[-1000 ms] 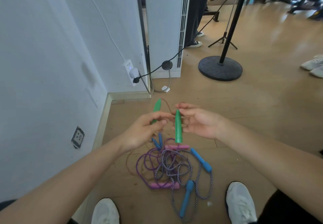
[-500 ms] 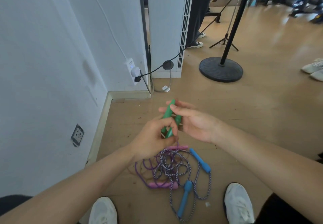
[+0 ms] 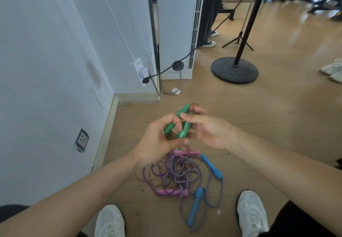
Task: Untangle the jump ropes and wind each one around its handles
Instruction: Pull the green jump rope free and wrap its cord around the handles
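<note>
Two green jump-rope handles [image 3: 182, 125] are held together above the floor, lying side by side. My left hand [image 3: 159, 140] curls round their near ends. My right hand [image 3: 207, 127] pinches them from the right with thumb and fingers. A thin brown cord hangs from them, mostly hidden behind my left hand. Below on the wooden floor lies a tangle: a purple rope with two pink handles [image 3: 172, 192] and a striped blue-white rope [image 3: 187, 174] with two blue handles [image 3: 211, 168].
My two white shoes [image 3: 251, 211] flank the pile. A white wall [image 3: 46, 88] with a socket is at left, a power strip [image 3: 140, 70] and cables behind. A black stand base [image 3: 234, 70] and another person's legs stand farther back.
The two green handles were apart, one in each hand; they have come together side by side, and both hands now hold the pair.
</note>
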